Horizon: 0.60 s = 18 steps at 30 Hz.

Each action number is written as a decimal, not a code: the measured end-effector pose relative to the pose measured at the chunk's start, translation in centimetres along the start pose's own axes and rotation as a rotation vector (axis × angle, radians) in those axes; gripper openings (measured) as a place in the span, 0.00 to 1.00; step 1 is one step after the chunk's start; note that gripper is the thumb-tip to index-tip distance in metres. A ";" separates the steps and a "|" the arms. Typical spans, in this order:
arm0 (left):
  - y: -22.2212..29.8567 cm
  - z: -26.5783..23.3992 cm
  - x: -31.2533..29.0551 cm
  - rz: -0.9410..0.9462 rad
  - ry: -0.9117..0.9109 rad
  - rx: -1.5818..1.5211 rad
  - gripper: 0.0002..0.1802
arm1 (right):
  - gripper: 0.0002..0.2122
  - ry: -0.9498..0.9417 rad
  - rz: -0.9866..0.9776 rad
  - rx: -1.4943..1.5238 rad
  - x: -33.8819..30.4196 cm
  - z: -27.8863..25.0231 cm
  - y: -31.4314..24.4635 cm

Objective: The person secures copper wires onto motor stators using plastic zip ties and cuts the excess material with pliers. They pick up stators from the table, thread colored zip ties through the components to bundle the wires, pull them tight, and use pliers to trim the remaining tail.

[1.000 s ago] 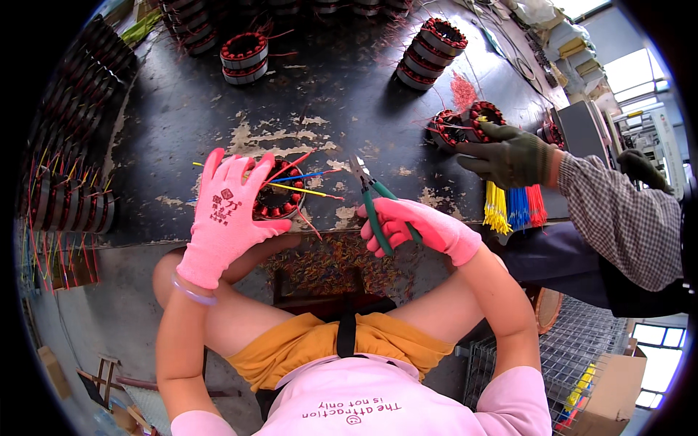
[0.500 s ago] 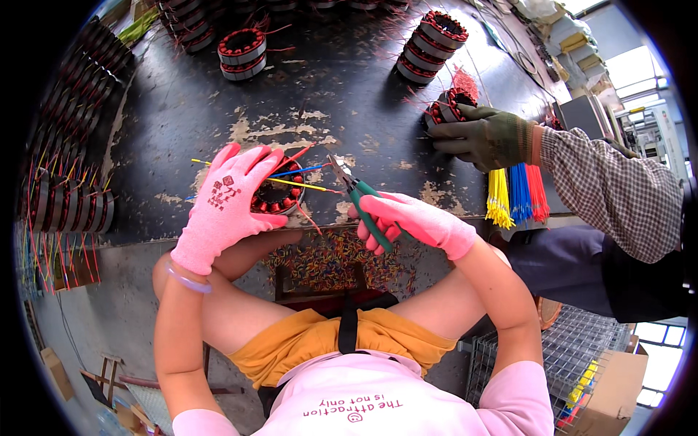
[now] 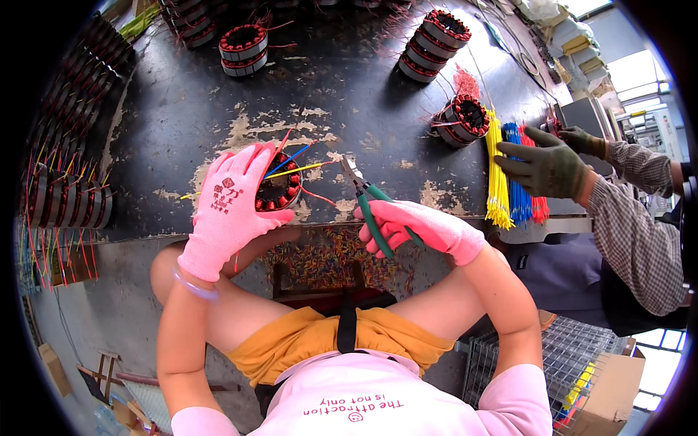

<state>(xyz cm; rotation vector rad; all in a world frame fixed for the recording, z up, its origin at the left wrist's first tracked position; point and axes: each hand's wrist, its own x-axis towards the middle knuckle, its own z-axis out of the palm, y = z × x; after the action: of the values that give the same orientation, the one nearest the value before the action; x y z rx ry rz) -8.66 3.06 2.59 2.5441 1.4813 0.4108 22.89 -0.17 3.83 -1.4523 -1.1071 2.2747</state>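
My left hand (image 3: pixel 227 196), in a pink glove, is closed on the near left side of a ring-shaped motor stator (image 3: pixel 292 190) with red windings. Its palm and fingers cover much of the ring. Loose leads stick out past the fingers: a blue wire (image 3: pixel 288 160), a yellow wire (image 3: pixel 309 168) and some red ones. In my right hand (image 3: pixel 432 225), also pink-gloved, is a pair of green-handled cutting pliers (image 3: pixel 357 179). Their jaws point up and left, just beyond the yellow wire's tip; whether they touch it I cannot tell.
A co-worker's gloved hand (image 3: pixel 549 167) reaches over yellow wires (image 3: pixel 496 182), blue wires (image 3: pixel 518 190) and red wires (image 3: pixel 539 208) on the right. Another stator (image 3: pixel 459 125) stands beside them. Stator stacks (image 3: pixel 432 47) occupy the back and left. Wire scraps (image 3: pixel 327 258) litter the floor below.
My pliers have moved slightly right, away from the wire tips, and the stator has tilted a little in my left hand. The co-worker has let go of the right-hand stator and reached toward the wire bundles.
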 end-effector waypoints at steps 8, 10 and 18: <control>-0.3 0.3 0.1 0.015 0.025 -0.017 0.51 | 0.26 0.035 -0.026 -0.106 0.9 1.1 -1.0; -0.4 0.5 0.1 0.024 0.041 -0.030 0.51 | 0.25 0.075 -0.059 -0.128 1.3 1.0 -0.8; 1.8 1.2 -0.2 -0.247 0.098 0.100 0.52 | 0.27 0.036 -0.067 0.199 1.2 0.8 0.1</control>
<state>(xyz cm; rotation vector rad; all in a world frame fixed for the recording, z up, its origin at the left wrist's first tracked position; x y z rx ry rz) -6.90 1.99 1.93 2.4012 1.8679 0.4393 21.69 0.04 3.16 -1.3524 -0.8765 2.2313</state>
